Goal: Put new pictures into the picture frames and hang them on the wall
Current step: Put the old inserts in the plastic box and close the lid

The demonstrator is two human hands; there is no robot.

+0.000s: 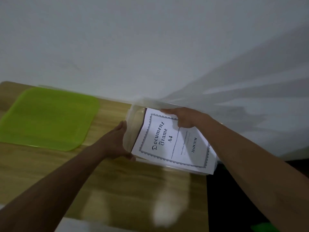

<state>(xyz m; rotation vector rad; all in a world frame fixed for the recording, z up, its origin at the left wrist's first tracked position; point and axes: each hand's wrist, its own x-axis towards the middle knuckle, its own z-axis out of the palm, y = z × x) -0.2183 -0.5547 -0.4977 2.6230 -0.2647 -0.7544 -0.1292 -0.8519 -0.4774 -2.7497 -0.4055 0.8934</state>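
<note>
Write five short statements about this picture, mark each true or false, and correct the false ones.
1. The sheet reads "Document Frame A4". True.
2. The green tray lies to the right of the clear box. False: it lies to the box's left, on the wooden table.
3. The left hand is against the box's left side. True.
4. The right hand rests on the green tray. False: it holds the sheet's far edge, over the box.
5. The sheet lies flat on the bare tabletop. False: it sits tilted in and over the box.
</note>
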